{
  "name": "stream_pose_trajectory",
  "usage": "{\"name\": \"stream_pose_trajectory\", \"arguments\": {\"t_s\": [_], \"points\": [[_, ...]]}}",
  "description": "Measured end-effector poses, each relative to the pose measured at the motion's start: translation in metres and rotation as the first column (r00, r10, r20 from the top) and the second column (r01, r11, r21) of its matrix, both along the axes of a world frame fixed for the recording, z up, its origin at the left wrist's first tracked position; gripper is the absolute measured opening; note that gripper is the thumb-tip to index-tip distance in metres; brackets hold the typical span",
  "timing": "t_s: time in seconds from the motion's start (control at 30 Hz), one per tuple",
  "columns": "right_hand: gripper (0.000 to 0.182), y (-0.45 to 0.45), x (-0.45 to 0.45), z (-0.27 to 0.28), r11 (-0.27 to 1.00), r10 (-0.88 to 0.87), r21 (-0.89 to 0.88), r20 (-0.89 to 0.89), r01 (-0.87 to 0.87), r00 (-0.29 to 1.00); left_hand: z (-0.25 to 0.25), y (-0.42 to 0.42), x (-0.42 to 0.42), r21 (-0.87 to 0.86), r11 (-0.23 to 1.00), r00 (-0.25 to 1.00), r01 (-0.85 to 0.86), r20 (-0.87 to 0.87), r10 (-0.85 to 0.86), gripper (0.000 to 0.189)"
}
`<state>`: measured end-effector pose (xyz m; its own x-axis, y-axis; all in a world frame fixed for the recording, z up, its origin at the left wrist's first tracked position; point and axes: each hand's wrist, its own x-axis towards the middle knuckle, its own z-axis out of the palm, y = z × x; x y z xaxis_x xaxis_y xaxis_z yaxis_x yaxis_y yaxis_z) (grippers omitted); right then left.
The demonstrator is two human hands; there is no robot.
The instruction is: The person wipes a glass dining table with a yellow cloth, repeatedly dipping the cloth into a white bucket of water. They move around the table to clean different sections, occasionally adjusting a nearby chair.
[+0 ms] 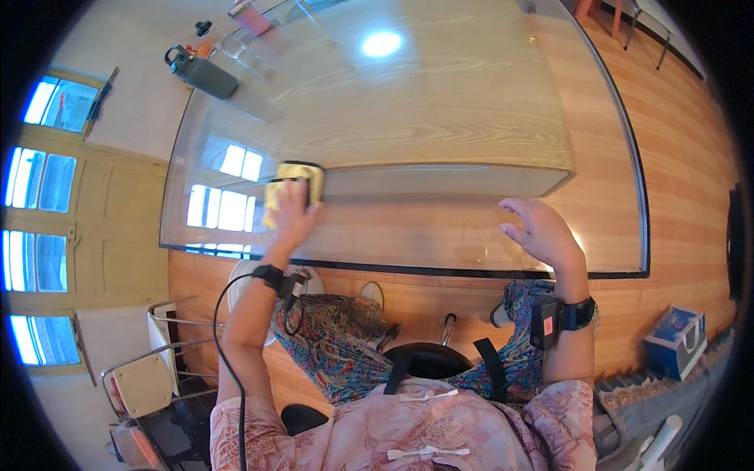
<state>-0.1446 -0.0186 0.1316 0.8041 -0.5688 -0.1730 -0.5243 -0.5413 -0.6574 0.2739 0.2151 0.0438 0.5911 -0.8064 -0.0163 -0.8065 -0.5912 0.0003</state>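
My left hand lies spread, palm down, on a yellow cloth with dark edging, on the left part of a glass tabletop. Whether its fingers grip the cloth cannot be made out; they look flat on it. To the right, my right hand is over the glass near the front edge, fingers bent and thumb apart, with nothing in it. A wood-grain panel shows beneath the glass.
At the table's far left stand a dark green bottle, a clear bottle and a pink tumbler. A black rim borders the glass. Chairs stand at lower left, a blue box at lower right. A cable runs along my left arm.
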Motion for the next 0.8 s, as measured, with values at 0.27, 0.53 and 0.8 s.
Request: {"name": "stream_pose_trajectory", "arguments": {"t_s": [0.27,0.53,0.8], "points": [[0.034,-0.001,0.005,-0.02,0.999,0.03,0.041,0.107,-0.034,0.994,0.028,-0.064,-0.222,-0.222,0.736,0.753,0.64,-0.008,-0.658,0.063],[0.035,-0.001,-0.016,-0.027,0.997,-0.058,0.061,0.117,0.051,0.991,0.01,0.012,-0.071,-0.134,0.991,0.999,-0.018,0.027,0.022,0.074],[0.035,0.008,-0.011,-0.027,0.999,-0.035,0.042,0.112,0.031,0.993,0.024,0.029,-0.046,-0.077,0.957,0.958,-0.28,-0.08,0.274,0.072]]}}
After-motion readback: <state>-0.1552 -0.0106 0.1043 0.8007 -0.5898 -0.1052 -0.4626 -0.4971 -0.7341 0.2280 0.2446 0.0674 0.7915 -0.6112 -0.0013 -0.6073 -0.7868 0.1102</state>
